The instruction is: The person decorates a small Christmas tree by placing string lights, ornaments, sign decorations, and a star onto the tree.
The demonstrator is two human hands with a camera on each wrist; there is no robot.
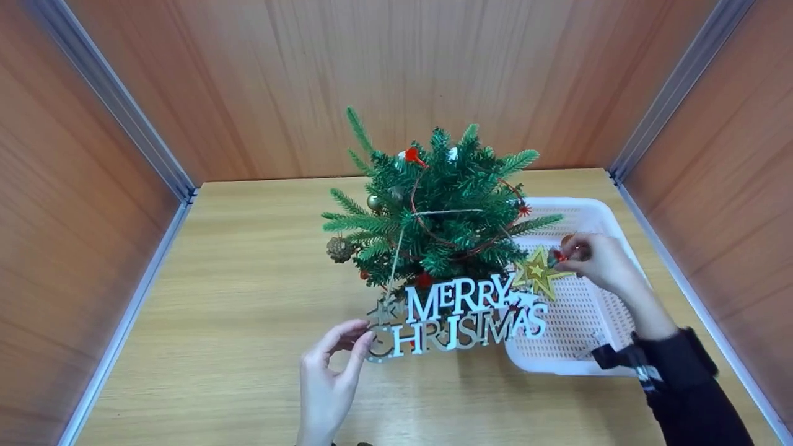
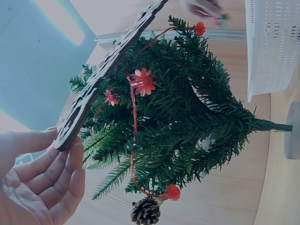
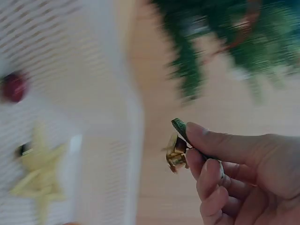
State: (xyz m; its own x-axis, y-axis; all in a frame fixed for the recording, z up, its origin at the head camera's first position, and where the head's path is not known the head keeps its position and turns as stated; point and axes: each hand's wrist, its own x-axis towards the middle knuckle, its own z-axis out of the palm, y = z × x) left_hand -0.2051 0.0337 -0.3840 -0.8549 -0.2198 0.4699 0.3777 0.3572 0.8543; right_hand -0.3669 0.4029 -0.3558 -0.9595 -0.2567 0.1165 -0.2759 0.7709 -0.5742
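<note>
My left hand [image 1: 328,378] pinches the left end of a "Merry Christmas" sign [image 1: 406,341] between thumb and fingers. The left wrist view shows this sign [image 2: 105,63] edge-on, slanting up in front of a small Christmas tree [image 1: 458,223]. Over the white basket [image 1: 567,202], my right hand [image 1: 598,263] pinches a small ornament between thumb and forefinger. Up close, it is a gold bell-like ornament [image 3: 176,154] with a green ribbon [image 3: 179,129]. Inside the basket lies a gold star [image 3: 40,173], partly blurred, plus a dark red ball [image 3: 15,87].
A red garland with flower shapes [image 2: 143,82] winds round the tree. A pine cone [image 1: 340,249] hangs at its left, near a gold ball [image 1: 373,202]. The tree's grey base [image 2: 293,131] stands on the wooden table [image 1: 248,297]. Wood-grain panels [image 1: 384,80] enclose the back and sides.
</note>
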